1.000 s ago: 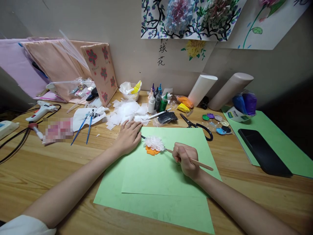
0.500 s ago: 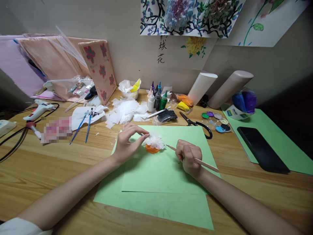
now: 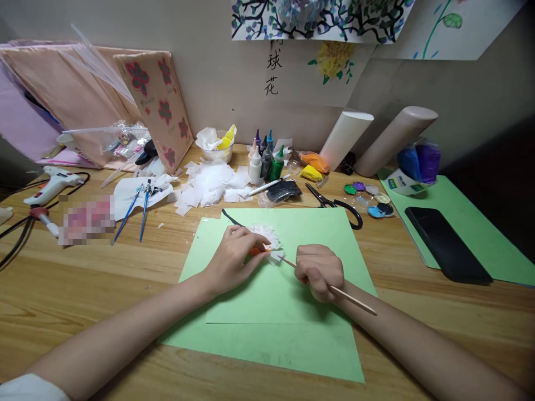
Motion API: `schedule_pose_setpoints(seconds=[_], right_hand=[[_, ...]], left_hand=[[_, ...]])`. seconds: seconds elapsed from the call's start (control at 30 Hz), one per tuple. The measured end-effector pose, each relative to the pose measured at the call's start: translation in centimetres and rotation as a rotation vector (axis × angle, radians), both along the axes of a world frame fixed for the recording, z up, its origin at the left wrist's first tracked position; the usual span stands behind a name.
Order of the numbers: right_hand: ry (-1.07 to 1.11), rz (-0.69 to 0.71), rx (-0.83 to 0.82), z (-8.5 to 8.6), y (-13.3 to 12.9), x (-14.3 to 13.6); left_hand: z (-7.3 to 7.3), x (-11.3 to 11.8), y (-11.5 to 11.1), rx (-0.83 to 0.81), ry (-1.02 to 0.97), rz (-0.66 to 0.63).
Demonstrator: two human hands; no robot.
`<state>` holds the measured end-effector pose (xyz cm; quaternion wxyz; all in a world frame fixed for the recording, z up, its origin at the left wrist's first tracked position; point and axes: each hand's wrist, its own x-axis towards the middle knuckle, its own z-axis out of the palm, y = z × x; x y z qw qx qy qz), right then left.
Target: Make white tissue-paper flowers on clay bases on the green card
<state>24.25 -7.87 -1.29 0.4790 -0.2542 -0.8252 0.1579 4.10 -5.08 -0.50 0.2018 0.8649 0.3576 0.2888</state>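
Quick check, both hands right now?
Left hand: fingers and thumb curled at the orange piece; cannot tell if gripping.
Right hand: closed, holding the wooden stick.

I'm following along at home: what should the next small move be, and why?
Probably the right hand should nudge the tip of the wooden stick and the white paper piece toward the orange base. The tip appears right at that piece, some orange shows uncovered beside it, and the left hand has fingertips there, seemingly well placed to steady the base.
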Motion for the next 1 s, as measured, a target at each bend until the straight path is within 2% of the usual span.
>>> schedule_pose_setpoints(seconds=[0.13,0.27,0.43,0.6,0.83,1.0], right_hand=[[-0.157,-0.019,0.044,-0.33,0.28,-0.17],[-0.215,-0.065,0.016,-0.59,0.45,-0.32],[-0.213,-0.096,-0.057,-0.78,0.53,-0.26],[-0.207,-0.104,-0.088,-0.68,0.57,-0.40],[-0.240,-0.096,-0.127,-0.41,0.79,-0.70],[-0.199,-0.099,-0.190,-0.44,0.95,-0.78]], left_hand=[[-0.12,0.09,-0.01,0.002,0.014,0.012],[-0.16,0.11,0.05,0.009,0.002,0.001],[0.17,0.16,-0.01,-0.022,0.013,0.007],[0.50,0.06,-0.08,-0.072,0.012,0.068],[0.19,-0.17,0.29,-0.164,-0.044,0.185],[0.24,-0.06,0.49,-0.213,-0.050,0.215]])
